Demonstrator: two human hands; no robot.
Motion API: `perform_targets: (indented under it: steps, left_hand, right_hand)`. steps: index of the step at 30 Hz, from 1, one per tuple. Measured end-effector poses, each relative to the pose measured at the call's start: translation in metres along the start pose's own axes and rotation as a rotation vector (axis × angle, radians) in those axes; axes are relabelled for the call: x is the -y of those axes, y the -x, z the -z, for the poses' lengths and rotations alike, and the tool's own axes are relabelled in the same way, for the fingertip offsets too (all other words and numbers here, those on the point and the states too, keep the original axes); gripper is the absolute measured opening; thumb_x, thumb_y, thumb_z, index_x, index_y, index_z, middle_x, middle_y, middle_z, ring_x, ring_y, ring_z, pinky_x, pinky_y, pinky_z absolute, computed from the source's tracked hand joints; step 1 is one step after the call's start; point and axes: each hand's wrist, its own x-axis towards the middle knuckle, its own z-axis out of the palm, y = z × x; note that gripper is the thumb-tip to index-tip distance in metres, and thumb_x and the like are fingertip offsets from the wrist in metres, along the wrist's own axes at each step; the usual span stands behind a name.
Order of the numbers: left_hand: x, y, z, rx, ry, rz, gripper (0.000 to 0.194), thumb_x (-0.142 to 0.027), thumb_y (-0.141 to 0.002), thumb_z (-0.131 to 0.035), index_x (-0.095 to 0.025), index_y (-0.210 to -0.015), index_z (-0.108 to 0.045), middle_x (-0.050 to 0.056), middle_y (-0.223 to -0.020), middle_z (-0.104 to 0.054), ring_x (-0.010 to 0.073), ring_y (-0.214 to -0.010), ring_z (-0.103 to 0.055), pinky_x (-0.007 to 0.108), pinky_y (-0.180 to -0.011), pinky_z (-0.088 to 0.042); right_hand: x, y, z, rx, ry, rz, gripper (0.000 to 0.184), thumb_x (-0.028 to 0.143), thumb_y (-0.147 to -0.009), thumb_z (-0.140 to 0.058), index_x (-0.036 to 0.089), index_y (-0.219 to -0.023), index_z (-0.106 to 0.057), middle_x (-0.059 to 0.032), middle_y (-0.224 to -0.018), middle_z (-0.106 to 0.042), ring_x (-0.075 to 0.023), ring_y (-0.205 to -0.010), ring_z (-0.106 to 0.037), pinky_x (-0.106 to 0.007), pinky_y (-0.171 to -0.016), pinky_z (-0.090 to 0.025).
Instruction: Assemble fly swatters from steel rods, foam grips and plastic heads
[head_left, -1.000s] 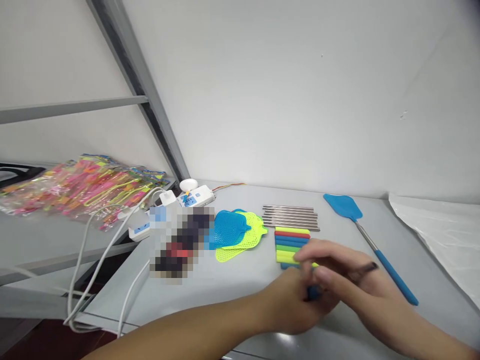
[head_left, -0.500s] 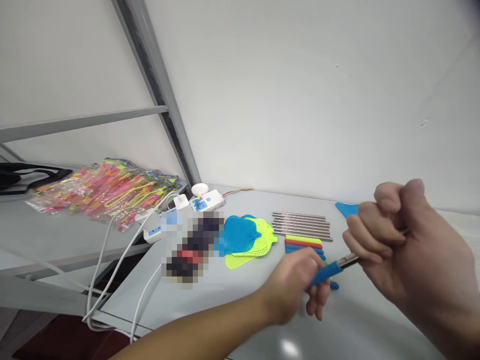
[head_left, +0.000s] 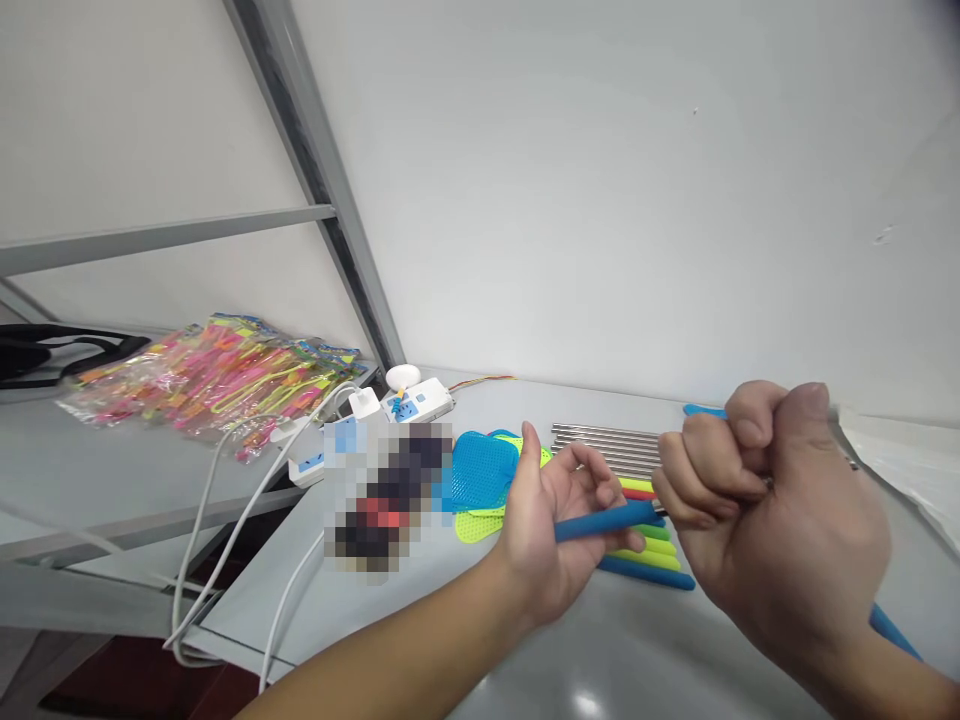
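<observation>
Single head-worn view, facing forward and down, hands close, wall beyond table.

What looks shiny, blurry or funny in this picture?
In the head view, a white glare spot shines low on the smooth grey table; the crinkly clear plastic packets with bright pink and yellow contents glint; big blurry squares hide a dark, partly red object, so I can't tell what it is; and the top right corner goes dark.

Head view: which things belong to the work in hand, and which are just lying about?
Likely work: blue grip on left hand; metal rod in right hand; loose rods; coloured grips; mesh heads.
Likely just lying about: bagged items; power strip; white sheet.
</observation>
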Motion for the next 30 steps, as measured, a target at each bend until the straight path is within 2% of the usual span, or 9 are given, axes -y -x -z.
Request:
perform_targets:
  steps: [8,18,22,24,27,30]
  left_hand:
    - [0.003,-0.003,0.005,-0.026,0.01,-0.001,0.067,-0.079,-0.084,-0.027,-0.017,-0.078,-0.05,-0.003,-0.064,-0.038,0.0124,-0.058,-0.041,0.026,-0.056,-0.042]
    - [0.0,-0.001,-0.001,-0.012,0.001,-0.013,0.063,-0.078,-0.085,-0.031,-0.018,-0.074,-0.048,-0.004,-0.063,-0.038,0.0105,-0.055,-0.04,0.022,-0.052,-0.036]
    - [0.004,-0.001,-0.004,0.044,-0.096,0.019,0.054,-0.069,-0.089,-0.038,-0.018,-0.078,-0.049,-0.003,-0.066,-0.042,0.0098,-0.054,-0.041,0.023,-0.05,-0.038]
    - [0.01,0.0,-0.005,0.114,-0.244,0.074,0.045,-0.062,-0.088,-0.049,-0.017,-0.081,-0.051,-0.003,-0.068,-0.046,0.0084,-0.051,-0.041,0.024,-0.05,-0.039]
    - [0.019,0.003,-0.006,0.244,-0.48,0.176,0.036,-0.052,-0.085,-0.06,-0.017,-0.082,-0.051,-0.004,-0.063,-0.046,0.0058,-0.046,-0.037,0.021,-0.046,-0.032]
    - [0.021,0.006,-0.005,0.267,-0.55,0.224,0.03,-0.045,-0.086,-0.061,-0.019,-0.079,-0.048,-0.006,-0.06,-0.045,0.0056,-0.044,-0.036,0.021,-0.043,-0.029]
  right_hand:
    - [-0.018,-0.002,-0.002,0.003,0.025,-0.009,0.04,0.05,-0.097,-0.041,0.024,-0.066,-0.044,0.0068,-0.048,-0.022,-0.0096,-0.04,-0.021,-0.023,-0.036,-0.02]
    - [-0.014,0.003,-0.006,0.025,-0.001,-0.042,0.038,0.042,-0.098,-0.04,0.023,-0.064,-0.046,0.0065,-0.048,-0.023,-0.0095,-0.04,-0.021,-0.025,-0.037,-0.026]
    - [-0.008,-0.007,-0.001,0.02,0.022,-0.052,0.037,0.042,-0.097,-0.043,0.023,-0.066,-0.047,0.0068,-0.049,-0.022,-0.0094,-0.041,-0.021,-0.023,-0.036,-0.027]
    - [-0.006,-0.015,0.004,0.014,0.052,-0.096,0.035,0.044,-0.096,-0.046,0.023,-0.068,-0.048,0.0071,-0.052,-0.022,-0.0091,-0.043,-0.019,-0.021,-0.035,-0.027]
    - [-0.005,-0.023,0.012,0.051,0.096,-0.214,0.033,0.047,-0.093,-0.052,0.022,-0.07,-0.049,0.007,-0.056,-0.022,-0.0092,-0.046,-0.02,-0.02,-0.038,-0.03]
    - [-0.005,-0.031,0.015,0.207,0.089,-0.415,0.041,0.061,-0.087,-0.051,0.022,-0.074,-0.055,0.0037,-0.063,-0.035,-0.0113,-0.053,-0.035,-0.026,-0.049,-0.043]
